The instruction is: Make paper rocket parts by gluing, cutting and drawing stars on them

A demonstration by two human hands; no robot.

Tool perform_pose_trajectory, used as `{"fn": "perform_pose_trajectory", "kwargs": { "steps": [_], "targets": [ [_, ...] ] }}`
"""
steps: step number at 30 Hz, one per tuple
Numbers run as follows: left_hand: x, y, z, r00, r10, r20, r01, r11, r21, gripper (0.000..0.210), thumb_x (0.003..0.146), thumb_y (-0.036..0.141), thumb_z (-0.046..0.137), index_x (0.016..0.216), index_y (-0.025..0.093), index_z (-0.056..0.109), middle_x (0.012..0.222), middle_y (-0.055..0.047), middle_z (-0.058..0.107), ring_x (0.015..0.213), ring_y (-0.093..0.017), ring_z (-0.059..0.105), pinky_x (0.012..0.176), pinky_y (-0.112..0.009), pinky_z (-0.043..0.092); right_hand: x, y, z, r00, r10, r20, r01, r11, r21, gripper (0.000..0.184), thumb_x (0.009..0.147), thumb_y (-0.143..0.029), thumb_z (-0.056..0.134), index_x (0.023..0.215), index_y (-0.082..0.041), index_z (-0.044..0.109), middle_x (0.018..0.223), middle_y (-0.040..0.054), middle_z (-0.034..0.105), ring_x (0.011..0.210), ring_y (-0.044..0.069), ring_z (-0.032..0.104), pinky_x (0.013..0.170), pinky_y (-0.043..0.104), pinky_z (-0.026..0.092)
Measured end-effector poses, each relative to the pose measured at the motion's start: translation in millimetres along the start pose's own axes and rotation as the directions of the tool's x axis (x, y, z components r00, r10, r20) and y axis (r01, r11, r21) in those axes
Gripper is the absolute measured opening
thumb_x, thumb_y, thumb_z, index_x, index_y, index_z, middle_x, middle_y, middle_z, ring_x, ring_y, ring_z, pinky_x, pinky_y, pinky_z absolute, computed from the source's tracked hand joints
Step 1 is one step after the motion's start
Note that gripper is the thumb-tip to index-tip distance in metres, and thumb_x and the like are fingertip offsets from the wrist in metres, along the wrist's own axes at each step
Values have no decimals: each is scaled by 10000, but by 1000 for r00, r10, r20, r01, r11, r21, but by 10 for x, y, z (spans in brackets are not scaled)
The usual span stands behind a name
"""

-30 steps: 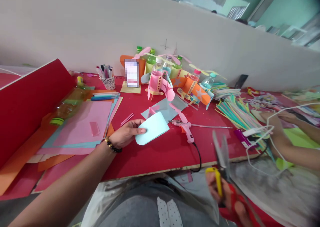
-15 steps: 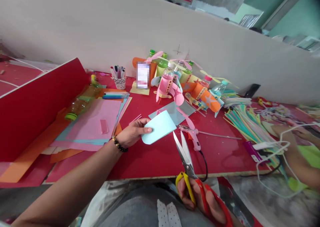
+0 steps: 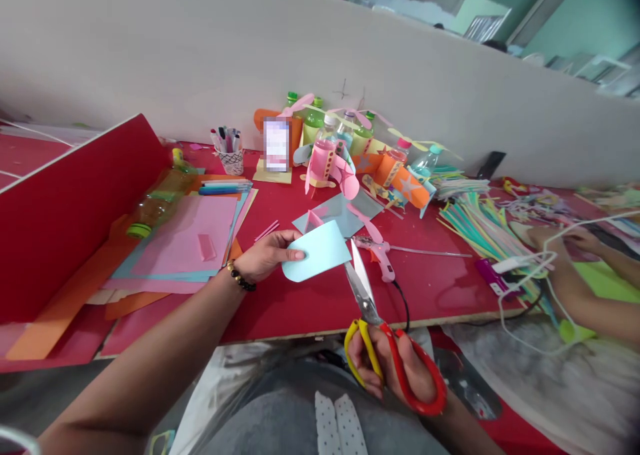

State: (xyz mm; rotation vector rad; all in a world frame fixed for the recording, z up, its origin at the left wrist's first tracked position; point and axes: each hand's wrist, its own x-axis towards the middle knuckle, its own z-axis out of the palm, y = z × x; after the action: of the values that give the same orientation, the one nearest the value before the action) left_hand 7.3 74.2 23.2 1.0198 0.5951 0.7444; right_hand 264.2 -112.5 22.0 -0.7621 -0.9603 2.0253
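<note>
Between the thumb and fingers of my left hand [image 3: 273, 258] is a light blue piece of paper [image 3: 320, 251], rounded at its left end and straight at its right. My right hand [image 3: 395, 365] has its fingers through the red and yellow handles of a pair of scissors [image 3: 366, 301]. The scissors' blades are parted and point up at the paper's right edge; whether they touch it I cannot tell. Just behind the blades a pink glue gun [image 3: 380, 255] lies on the red table [image 3: 290, 315].
Coloured paper sheets [image 3: 185, 235] and a green plastic bottle [image 3: 160, 201] lie on the left. Decorated bottle planes [image 3: 325, 158], a pen cup [image 3: 231, 158] and a phone [image 3: 277, 145] stand at the back. On the right are coloured strips [image 3: 475, 228], a white cable [image 3: 505, 315] and another person's arms [image 3: 575, 295].
My right hand has brought the scissors up and slightly left, closer to the paper's right edge, and the blades have narrowed. My left hand keeps its hold; the view has shifted slightly.
</note>
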Motion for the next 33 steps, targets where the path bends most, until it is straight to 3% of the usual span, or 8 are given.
{"fn": "perform_pose_trajectory", "kwargs": {
  "steps": [10, 19, 27, 33],
  "targets": [
    [46, -64, -65, 998, -29, 52, 18, 979, 205, 353, 587, 264, 872, 826, 105, 667, 740, -42, 702, 609, -145, 644, 552, -237, 517, 74, 170, 203, 993, -67, -101, 79, 990, 118, 681, 794, -822, 322, 915, -208, 590, 676, 22, 477, 534, 130, 385, 462, 259, 342],
    [57, -83, -65, 997, 0, 82, -25, 955, 295, 353, 568, 277, 879, 813, 109, 689, 729, -36, 697, 617, -146, 635, 580, -244, 516, -5, 302, 210, 994, -80, -69, 95, 965, 244, 717, 775, -853, 273, 901, -199, 537, 671, 5, 482, 478, 105, 376, 415, 235, 310],
    [63, -84, -41, 997, -7, 82, -20, 946, 324, 364, 556, 292, 884, 815, 108, 707, 737, -53, 715, 624, -155, 640, 593, -252, 510, 16, 363, 310, 997, -42, -71, 62, 952, 301, 704, 775, -864, 225, 792, -221, 510, 519, -47, 397, 375, 75, 302, 357, 187, 252],
    [71, -83, -86, 995, -7, 96, -26, 941, 337, 369, 576, 307, 875, 837, 104, 711, 765, -69, 722, 636, -164, 651, 582, -252, 513, 33, 365, 374, 989, -79, -128, 109, 962, 251, 697, 761, -868, 266, 722, -214, 504, 562, -42, 417, 328, 32, 209, 304, 171, 188]
  ]
}}
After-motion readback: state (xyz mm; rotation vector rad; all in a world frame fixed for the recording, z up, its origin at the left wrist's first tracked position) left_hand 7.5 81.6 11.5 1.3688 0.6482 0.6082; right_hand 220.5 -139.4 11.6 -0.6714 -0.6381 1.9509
